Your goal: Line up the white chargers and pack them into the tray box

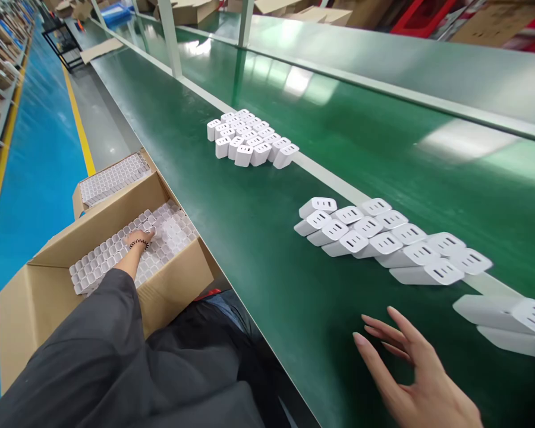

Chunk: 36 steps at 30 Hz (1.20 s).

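Note:
My left hand (139,239) reaches into an open cardboard box (173,291) on the left, its fingers closed around a small white charger (153,231). Tight rows of similar white pieces (102,255) fill that box, some under what looks like clear plastic. Over the green work surface (267,261), my right hand (419,374) is open, fingers apart and holding nothing. Close beyond it stands a cluster of white chargers (383,244) with their ports facing up. Two more chargers (512,321) lie at the right edge, and another group (249,137) stands farther back.
A second box (113,178) of white pieces sits behind the first. White posts (169,38) rise from a pale strip along the green surface. Beyond the far rail are cardboard boxes and red crates (421,16). Shelving and a blue floor (40,131) lie to the left.

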Available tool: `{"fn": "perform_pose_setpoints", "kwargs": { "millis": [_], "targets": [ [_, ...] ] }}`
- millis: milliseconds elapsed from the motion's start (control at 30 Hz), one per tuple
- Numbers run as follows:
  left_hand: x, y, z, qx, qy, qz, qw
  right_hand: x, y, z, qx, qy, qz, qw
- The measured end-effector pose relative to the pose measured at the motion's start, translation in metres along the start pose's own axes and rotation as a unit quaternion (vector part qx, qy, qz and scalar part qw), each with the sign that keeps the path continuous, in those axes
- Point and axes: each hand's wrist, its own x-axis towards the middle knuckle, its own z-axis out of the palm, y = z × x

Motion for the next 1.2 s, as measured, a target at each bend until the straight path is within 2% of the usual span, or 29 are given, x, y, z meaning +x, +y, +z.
{"fn": "perform_pose_setpoints", "kwargs": {
  "millis": [167, 333, 433, 533, 633, 700, 833, 967, 1100, 1200],
  "targets": [
    [-0.004, 0.011, 0.008, 0.007, -0.012, -0.083, 0.996, -0.001, 0.002, 0.000, -0.021, -0.007, -0.036, 0.999],
    [-0.012, 0.002, 0.006, 0.020, 0.006, -0.079, 0.997, -0.003, 0.001, -0.001, -0.025, -0.002, -0.065, 0.998],
    [-0.019, -0.010, 0.001, 0.037, 0.060, -0.026, 0.997, -0.004, 0.002, 0.001, -0.034, 0.002, -0.088, 0.996],
    [-0.024, -0.011, -0.001, 0.061, 0.104, 0.091, 0.989, -0.005, 0.003, 0.003, -0.046, 0.016, -0.103, 0.994],
    [-0.022, 0.002, 0.003, 0.093, 0.092, 0.216, 0.968, -0.004, 0.002, 0.004, -0.050, 0.030, -0.115, 0.992],
    [-0.016, 0.013, 0.007, 0.116, 0.074, 0.264, 0.955, -0.004, 0.001, 0.004, -0.048, 0.033, -0.120, 0.991],
    [-0.007, 0.022, 0.015, 0.142, 0.068, 0.287, 0.945, -0.002, 0.005, 0.006, -0.043, 0.031, -0.119, 0.991],
    [-0.012, 0.021, 0.017, 0.130, 0.090, 0.287, 0.945, 0.000, 0.009, 0.010, -0.038, 0.043, -0.124, 0.991],
    [-0.023, 0.025, 0.009, 0.080, 0.124, 0.296, 0.944, -0.001, 0.005, 0.007, -0.003, 0.021, -0.133, 0.991],
    [-0.025, 0.034, -0.007, 0.010, 0.181, 0.304, 0.935, -0.002, -0.003, 0.000, 0.010, 0.017, -0.119, 0.993]
  ]
}}
